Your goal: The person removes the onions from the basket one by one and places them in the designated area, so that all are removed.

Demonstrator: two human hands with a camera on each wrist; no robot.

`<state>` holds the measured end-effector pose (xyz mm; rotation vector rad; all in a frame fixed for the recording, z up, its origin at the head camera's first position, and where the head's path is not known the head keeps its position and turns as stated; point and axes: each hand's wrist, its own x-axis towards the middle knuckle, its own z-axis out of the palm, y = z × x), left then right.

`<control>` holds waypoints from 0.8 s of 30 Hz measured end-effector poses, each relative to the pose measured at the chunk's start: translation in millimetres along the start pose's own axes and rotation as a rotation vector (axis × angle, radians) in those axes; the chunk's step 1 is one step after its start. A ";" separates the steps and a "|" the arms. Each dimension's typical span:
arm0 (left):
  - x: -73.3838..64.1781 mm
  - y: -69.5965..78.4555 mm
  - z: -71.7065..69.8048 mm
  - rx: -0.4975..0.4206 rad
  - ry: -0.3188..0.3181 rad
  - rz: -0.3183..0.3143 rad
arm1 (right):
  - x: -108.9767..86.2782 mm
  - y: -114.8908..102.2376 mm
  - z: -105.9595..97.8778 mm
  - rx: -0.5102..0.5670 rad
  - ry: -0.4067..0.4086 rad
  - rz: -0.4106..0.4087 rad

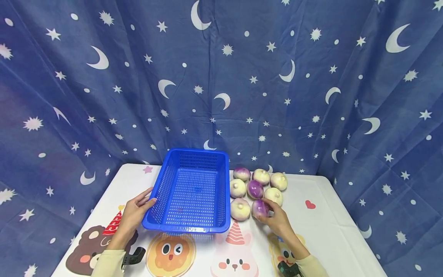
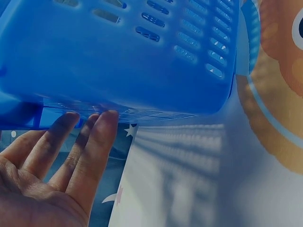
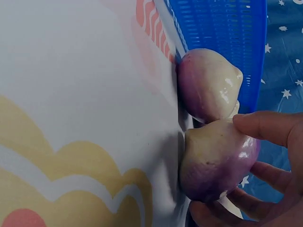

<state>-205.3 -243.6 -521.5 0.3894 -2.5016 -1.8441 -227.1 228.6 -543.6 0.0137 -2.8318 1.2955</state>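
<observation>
A blue plastic basket [image 1: 199,196] with slotted walls stands on the table, its inside bare. My left hand [image 1: 133,213] is at its left side; in the left wrist view the fairly straight fingers [image 2: 97,156] touch the outer wall, with the thumb out of sight there. To the right of the basket, my right hand [image 1: 277,221] grips a purple-and-white turnip [image 3: 218,158] between thumb and fingers. Another turnip [image 3: 208,85] lies right beside it, close to the basket. Whether the gripped turnip still touches the table cannot be told.
Several more turnips are grouped behind the right hand, among them a pale one [image 1: 278,181] and a purple one [image 1: 255,189]. A white tablecloth [image 1: 322,227] with cartoon prints covers the table. Behind it hangs a blue curtain [image 1: 242,96] with moons and stars.
</observation>
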 end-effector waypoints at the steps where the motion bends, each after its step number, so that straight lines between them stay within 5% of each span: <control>1: -0.1 0.2 0.1 -0.002 0.001 0.001 | 0.2 -0.1 0.0 0.005 0.005 -0.001; 24: 0.9 3.3 -2.7 0.014 -0.017 0.047 | -3.5 -17.6 -16.5 0.054 0.078 -0.025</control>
